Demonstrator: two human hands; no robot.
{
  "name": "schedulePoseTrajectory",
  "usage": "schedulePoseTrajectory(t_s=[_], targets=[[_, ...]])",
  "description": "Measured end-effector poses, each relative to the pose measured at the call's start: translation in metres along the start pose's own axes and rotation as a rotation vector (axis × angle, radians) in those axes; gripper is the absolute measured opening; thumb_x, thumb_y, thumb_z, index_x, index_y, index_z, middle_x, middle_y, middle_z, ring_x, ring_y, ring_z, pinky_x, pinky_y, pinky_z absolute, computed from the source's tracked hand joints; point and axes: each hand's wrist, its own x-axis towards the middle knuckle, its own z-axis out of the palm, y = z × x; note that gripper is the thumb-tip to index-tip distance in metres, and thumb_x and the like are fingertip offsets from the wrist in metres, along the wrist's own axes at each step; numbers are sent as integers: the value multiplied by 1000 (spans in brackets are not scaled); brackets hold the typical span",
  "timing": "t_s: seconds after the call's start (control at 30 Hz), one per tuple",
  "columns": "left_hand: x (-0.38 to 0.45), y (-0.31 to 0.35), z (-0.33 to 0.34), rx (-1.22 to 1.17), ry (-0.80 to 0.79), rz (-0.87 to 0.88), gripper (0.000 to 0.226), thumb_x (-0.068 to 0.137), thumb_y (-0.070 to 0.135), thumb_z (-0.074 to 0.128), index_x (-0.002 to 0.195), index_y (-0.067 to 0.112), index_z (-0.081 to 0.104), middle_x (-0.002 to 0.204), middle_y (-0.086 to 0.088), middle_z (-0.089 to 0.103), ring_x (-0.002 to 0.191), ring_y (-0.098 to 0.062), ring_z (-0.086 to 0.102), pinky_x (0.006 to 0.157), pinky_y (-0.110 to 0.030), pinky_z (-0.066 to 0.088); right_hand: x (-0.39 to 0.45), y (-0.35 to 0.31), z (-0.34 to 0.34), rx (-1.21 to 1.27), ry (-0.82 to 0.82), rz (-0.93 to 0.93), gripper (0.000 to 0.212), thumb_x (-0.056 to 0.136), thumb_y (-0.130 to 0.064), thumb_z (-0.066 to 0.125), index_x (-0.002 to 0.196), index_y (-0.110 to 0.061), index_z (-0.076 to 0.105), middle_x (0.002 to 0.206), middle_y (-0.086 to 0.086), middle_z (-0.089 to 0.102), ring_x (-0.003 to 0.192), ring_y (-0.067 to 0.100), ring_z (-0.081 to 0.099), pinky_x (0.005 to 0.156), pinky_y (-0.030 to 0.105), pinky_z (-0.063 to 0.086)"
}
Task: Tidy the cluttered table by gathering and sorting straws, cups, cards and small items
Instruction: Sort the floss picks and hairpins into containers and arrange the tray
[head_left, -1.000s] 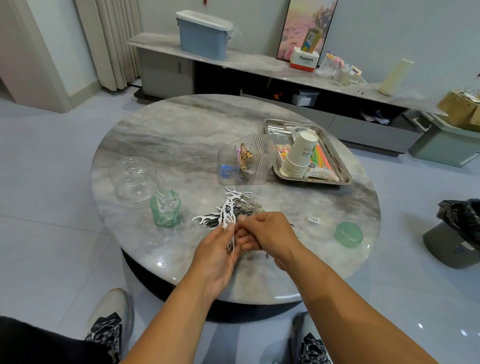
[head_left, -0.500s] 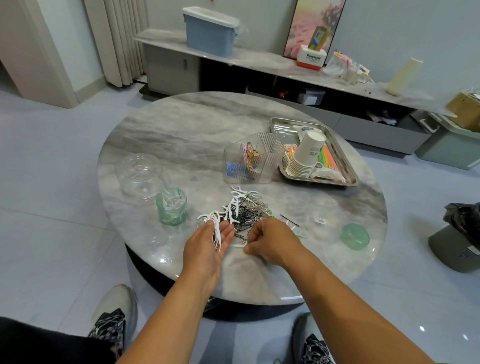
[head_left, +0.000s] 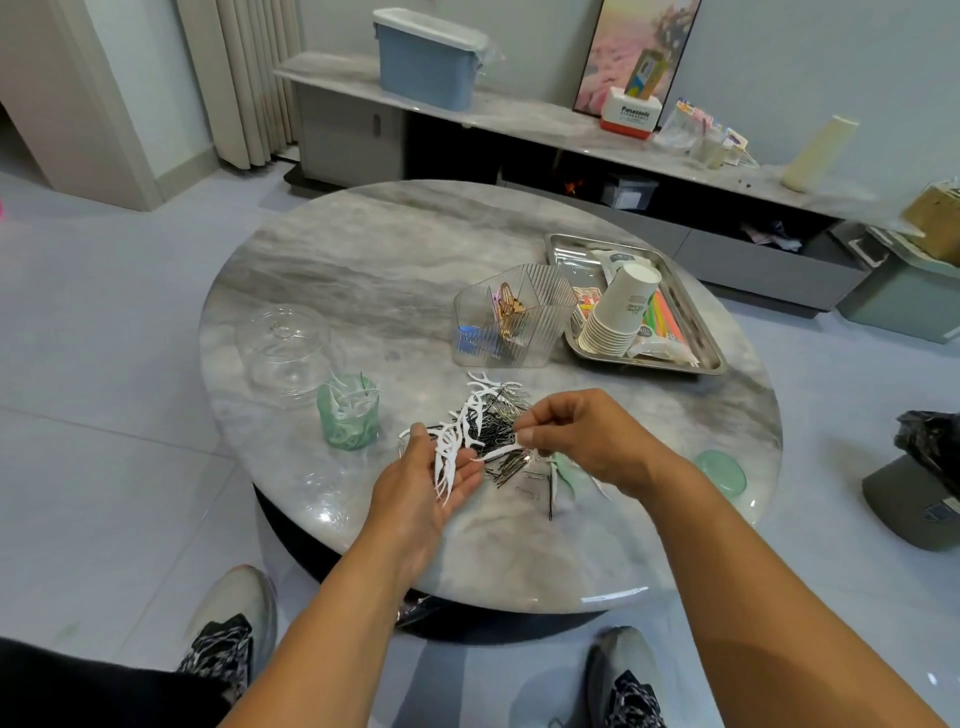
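Right hand (head_left: 587, 441) pinches one floss pick (head_left: 493, 454) beside the green jar (head_left: 347, 418); left hand (head_left: 431, 478) cups a bunch; next, probably jar them.

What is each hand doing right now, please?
Left hand: palm up, holding a bunch of white floss picks.
Right hand: pinching one white floss pick.
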Motion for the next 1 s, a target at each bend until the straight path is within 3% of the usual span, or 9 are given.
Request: schedulePoseTrajectory(t_s=[0.13, 0.2, 0.3, 0.37, 0.47, 0.6, 0.83, 0.93, 1.0], targets=[[-9, 2, 4, 125, -179, -139, 60, 104, 49, 44, 114, -6, 65, 103, -23, 75, 90, -30, 76, 67, -30, 61, 1, -10, 12, -106, -189, -19, 11, 84, 0, 79, 93, -5, 79, 77, 3, 75, 67, 8, 64, 70, 19, 54], [-12, 1, 4, 124, -216, -164, 46, 104, 36, 52, 114, -6, 67, 101, -21, 75, 84, -26, 76, 65, -28, 61, 4, -12, 26, -23, -154, -30, 13, 85, 2, 77, 98, -1, 75, 79, 9, 73, 68, 15, 67, 71, 24, 58], [-11, -2, 0, 88, -139, -115, 24, 102, 9, 55, 116, -8, 66, 92, -17, 76, 74, -20, 74, 63, -25, 60, 15, -11, 37, 76, 71, -24, 6, 90, -6, 75, 94, -10, 73, 79, 5, 72, 60, 12, 66, 59, 22, 53], [-7, -1, -4, 39, -63, -65, 19, 102, 3, 52, 113, -6, 66, 92, -17, 77, 73, -20, 75, 63, -25, 60, 24, -7, 38, -41, 233, 27, 5, 90, -16, 76, 87, -15, 73, 77, 1, 71, 60, 12, 64, 57, 25, 50], [0, 1, -8, -50, 33, 6, 18, 103, 4, 51, 110, -5, 65, 92, -17, 77, 71, -20, 74, 62, -26, 60, 34, -2, 47, -242, 253, 129, 27, 82, -34, 83, 75, -12, 70, 67, 1, 67, 63, 16, 59, 67, 35, 53], [3, -2, -6, -131, 107, 110, 26, 105, 20, 53, 107, -1, 68, 92, -17, 77, 77, -22, 76, 62, -28, 61, 42, -13, 69, -434, 254, 176, 49, 70, -58, 82, 63, -20, 52, 65, 4, 65, 64, 24, 60, 61, 36, 49], [4, -4, -2, -238, 170, 129, 36, 106, 30, 51, 105, -2, 68, 94, -19, 77, 90, -27, 77, 68, -29, 63, 68, -23, 79, -463, 218, 262, 30, 77, -32, 80, 86, -8, 64, 81, 5, 61, 81, 27, 61, 63, 25, 42], [4, -3, -4, -257, 167, 103, 37, 107, 31, 49, 108, -2, 65, 95, -21, 76, 90, -27, 77, 67, -29, 63, 64, -26, 68, -231, 230, 285, 26, 94, -36, 67, 96, -10, 67, 89, 6, 64, 90, 24, 63, 59, 20, 38], [5, -3, -4, -249, 157, 88, 38, 107, 33, 48, 109, -1, 65, 97, -22, 76, 91, -28, 76, 68, -31, 63, 60, -22, 58, -45, 277, 268, 21, 91, -27, 72, 97, -7, 73, 84, 9, 64, 79, 22, 60, 65, 23, 41]])
